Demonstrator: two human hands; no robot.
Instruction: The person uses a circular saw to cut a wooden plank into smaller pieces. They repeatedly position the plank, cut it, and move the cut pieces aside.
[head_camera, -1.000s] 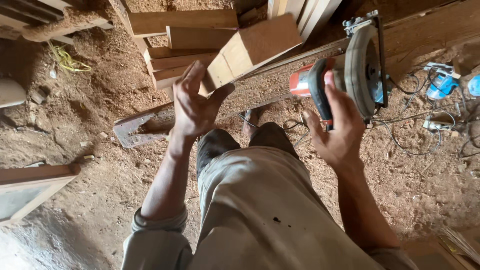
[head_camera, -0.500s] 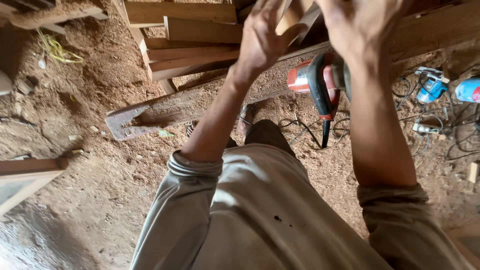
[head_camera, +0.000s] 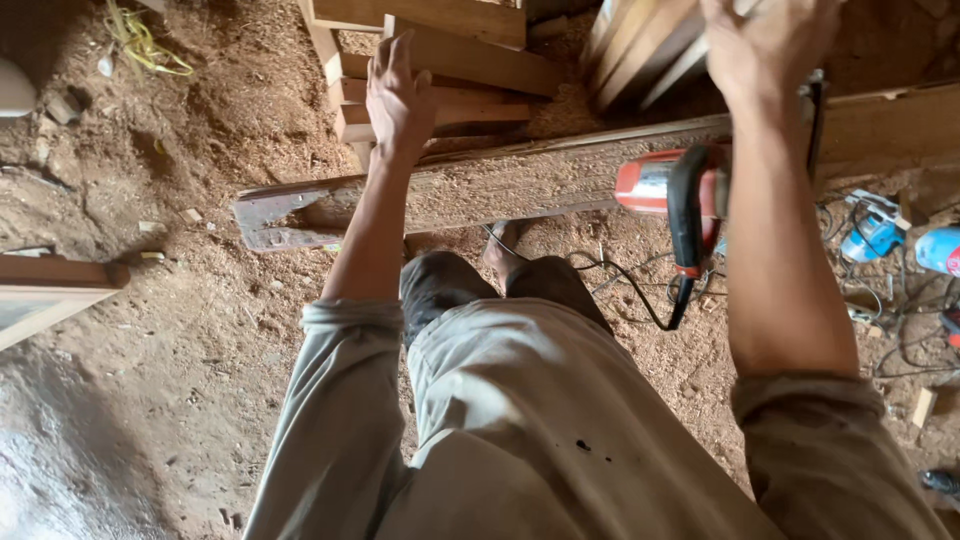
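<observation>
Sawdust covers the dirt floor (head_camera: 200, 330), with a long rough beam (head_camera: 500, 185) lying across the middle of the frame. Behind it, at upper centre, sits a stack of cut boards (head_camera: 440, 60), and leaning planks (head_camera: 640, 50) stand at the upper right.

At upper centre the left hand (head_camera: 397, 100) is raised over the stack, its fingers apart and straight, holding nothing; whether it touches the boards cannot be told. The right hand (head_camera: 770, 45) is up at the top right, against the leaning planks, its fingers loosely spread; the frame edge cuts them off, so a grip cannot be told.

A red circular saw (head_camera: 670, 190) with a black handle rests on the beam, just left of the right forearm, and its cord (head_camera: 610, 285) trails down over the floor. Blue tools (head_camera: 900, 235) and tangled cables lie at the right edge. A wooden frame (head_camera: 45, 290) shows at the left edge.
</observation>
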